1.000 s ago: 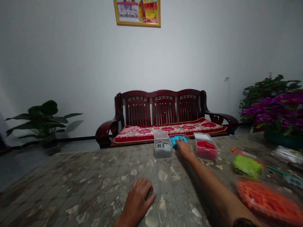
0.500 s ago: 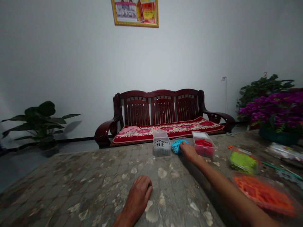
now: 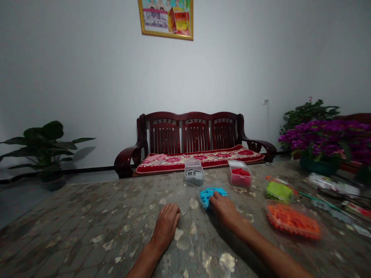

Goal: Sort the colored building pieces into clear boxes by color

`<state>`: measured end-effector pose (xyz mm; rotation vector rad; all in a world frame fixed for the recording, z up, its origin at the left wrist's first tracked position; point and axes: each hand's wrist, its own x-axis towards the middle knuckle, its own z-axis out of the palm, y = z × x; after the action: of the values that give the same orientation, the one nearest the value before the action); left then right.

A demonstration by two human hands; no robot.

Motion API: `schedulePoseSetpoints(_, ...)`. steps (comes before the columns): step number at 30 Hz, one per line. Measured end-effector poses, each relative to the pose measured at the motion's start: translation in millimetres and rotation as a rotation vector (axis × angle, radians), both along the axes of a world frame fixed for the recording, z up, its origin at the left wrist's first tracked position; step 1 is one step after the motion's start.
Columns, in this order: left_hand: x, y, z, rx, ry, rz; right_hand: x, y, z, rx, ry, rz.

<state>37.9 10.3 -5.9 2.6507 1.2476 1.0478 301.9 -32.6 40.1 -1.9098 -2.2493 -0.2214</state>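
My right hand [image 3: 224,210] grips the near right side of a clear plastic container [image 3: 228,189] heaped with small blue plastic pieces [image 3: 210,195], its fingertips over the edge and on the pieces. Resting palm down on the table, my left hand [image 3: 167,222] holds nothing visible, its fingers loosely bent. Just beyond its fingertips lies a clear, see-through plastic lid or tray [image 3: 184,197], hard to make out against the cloth. Behind stand a clear box of grey pieces [image 3: 194,175] and a clear box of red pieces [image 3: 241,175], both with lids raised.
To the right are a container of lime-green pieces [image 3: 279,191] and a container of orange pieces [image 3: 294,222]. A thin green rod [image 3: 314,197], a silvery packet [image 3: 333,185] and purple flowers [image 3: 327,139] lie beyond. A wooden bench [image 3: 194,135] stands past the patterned tablecloth [image 3: 116,216].
My right hand has drawn the container of blue pieces nearer, away from between the grey and red boxes. My left hand's fingers have straightened somewhat. The camera view has shifted slightly.
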Motion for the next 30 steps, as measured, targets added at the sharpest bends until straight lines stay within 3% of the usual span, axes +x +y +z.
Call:
schedulePoseSetpoints(3, -3, -1, 0.3, 0.118, -0.050, 0.025, -13, -20, -3, 0.081, 0.169, 0.102)
schedulePoseSetpoints(6, -9, -1, -0.4, 0.226, -0.087, 0.068, -6, -29, -2, 0.247, 0.438, 0.147)
schedulePoseSetpoints(11, -26, 3, 2.8, 0.249, -0.109, 0.119, 36, -25, -14, 0.503, 0.754, -0.051)
schedulePoseSetpoints(16, -22, -2, 15.8, 0.224, -0.132, -0.016, 56, -18, -32, 0.567, 0.738, -0.063)
schedulePoseSetpoints(23, 37, -13, 36.4, 0.098, -0.003, -0.366, 53, -17, -38, 0.615, 0.694, -0.061)
schedulePoseSetpoints(30, 58, 8, 57.9, -0.048, 0.189, -0.514, 54, -12, -36, 0.490, 0.574, 0.033)
